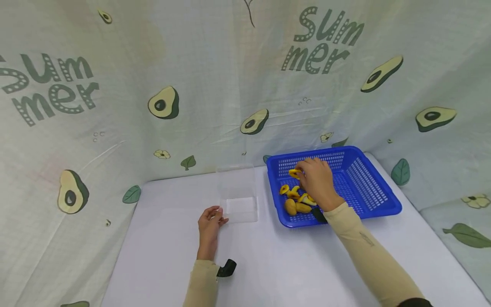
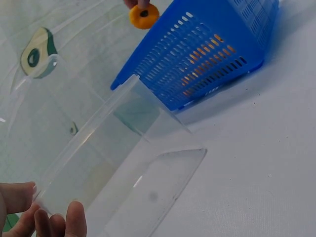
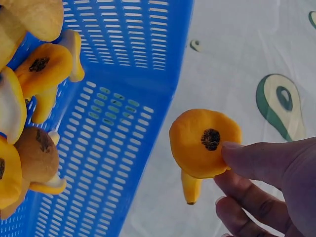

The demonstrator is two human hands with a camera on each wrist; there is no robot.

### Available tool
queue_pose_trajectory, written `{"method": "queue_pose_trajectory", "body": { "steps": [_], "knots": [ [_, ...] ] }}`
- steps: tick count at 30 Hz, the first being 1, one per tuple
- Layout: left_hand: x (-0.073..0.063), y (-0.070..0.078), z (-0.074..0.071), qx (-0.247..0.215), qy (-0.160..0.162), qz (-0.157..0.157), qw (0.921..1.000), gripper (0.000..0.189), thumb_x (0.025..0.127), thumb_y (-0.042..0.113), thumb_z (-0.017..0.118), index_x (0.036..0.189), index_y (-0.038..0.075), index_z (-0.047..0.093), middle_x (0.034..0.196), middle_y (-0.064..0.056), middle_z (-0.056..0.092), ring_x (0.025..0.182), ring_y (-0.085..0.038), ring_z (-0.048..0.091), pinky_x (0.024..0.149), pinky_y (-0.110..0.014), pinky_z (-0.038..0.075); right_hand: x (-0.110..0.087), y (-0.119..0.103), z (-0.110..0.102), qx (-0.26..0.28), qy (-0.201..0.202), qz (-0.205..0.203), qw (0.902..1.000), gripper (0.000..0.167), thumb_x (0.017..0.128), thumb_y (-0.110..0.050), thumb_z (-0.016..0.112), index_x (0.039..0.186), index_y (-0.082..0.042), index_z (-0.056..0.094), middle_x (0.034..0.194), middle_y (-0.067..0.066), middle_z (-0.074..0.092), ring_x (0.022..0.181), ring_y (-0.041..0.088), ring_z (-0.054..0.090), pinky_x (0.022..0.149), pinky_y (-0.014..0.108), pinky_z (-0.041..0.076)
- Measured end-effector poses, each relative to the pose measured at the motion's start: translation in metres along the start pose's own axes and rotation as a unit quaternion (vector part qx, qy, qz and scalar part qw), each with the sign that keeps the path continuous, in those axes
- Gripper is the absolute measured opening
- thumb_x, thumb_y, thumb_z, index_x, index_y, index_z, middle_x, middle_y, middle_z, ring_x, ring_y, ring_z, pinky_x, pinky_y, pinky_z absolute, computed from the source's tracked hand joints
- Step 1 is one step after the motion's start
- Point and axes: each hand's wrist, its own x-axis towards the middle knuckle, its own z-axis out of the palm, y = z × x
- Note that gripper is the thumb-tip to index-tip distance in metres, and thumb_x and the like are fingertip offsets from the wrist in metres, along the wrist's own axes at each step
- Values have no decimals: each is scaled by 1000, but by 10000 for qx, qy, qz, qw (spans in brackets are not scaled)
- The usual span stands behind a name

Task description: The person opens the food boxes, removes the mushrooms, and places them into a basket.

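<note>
My right hand (image 1: 317, 181) pinches a toy mushroom (image 3: 195, 143) between thumb and fingers, over the left part of the blue basket (image 1: 377, 170). The mushroom has a yellow-orange cap with a dark spot and a short stem. Several more mushrooms (image 3: 47, 69), yellow and brown, lie piled in the basket's left side. At the table's middle my left hand (image 1: 209, 226) grips the near left rim of a clear plastic container (image 2: 123, 163), thumb on one side and fingers on the other. The container's lid (image 1: 235, 179) stands raised behind it.
A white table (image 1: 165, 238) carries the container and, to its right, the basket. Behind and at both sides hangs a pale cloth (image 1: 215, 85) printed with avocados and lettering. Black wrist mounts (image 1: 227, 268) sit at the sleeves.
</note>
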Motion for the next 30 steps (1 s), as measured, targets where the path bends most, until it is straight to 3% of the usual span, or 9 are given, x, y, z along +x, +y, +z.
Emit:
{"method": "queue_pose_trajectory", "body": {
  "steps": [16,24,30],
  "knots": [
    [0,-2,0,63,-4,-26,10000,29,104,2,65,128,-11,58,95,-6,55,78,-14,57,72,-23,65,18,3,21,-89,-465,300,9984,15,93,-7,81,106,-2,81,100,18,77,88,39,69,76,54,56],
    [1,-2,0,100,-40,-3,9999,28,104,1,64,128,-11,58,95,-6,55,77,-13,57,72,-22,64,7,9,9,-52,-548,491,9973,15,95,-9,79,107,0,80,100,18,76,90,39,69,80,56,55],
    [2,0,-2,33,-123,-49,9999,31,105,1,63,131,-14,55,95,-6,55,77,-14,56,74,-23,64,-4,15,-6,46,-396,504,9979,16,95,-9,78,107,2,79,102,20,77,93,41,69,85,60,55]
  ]
}}
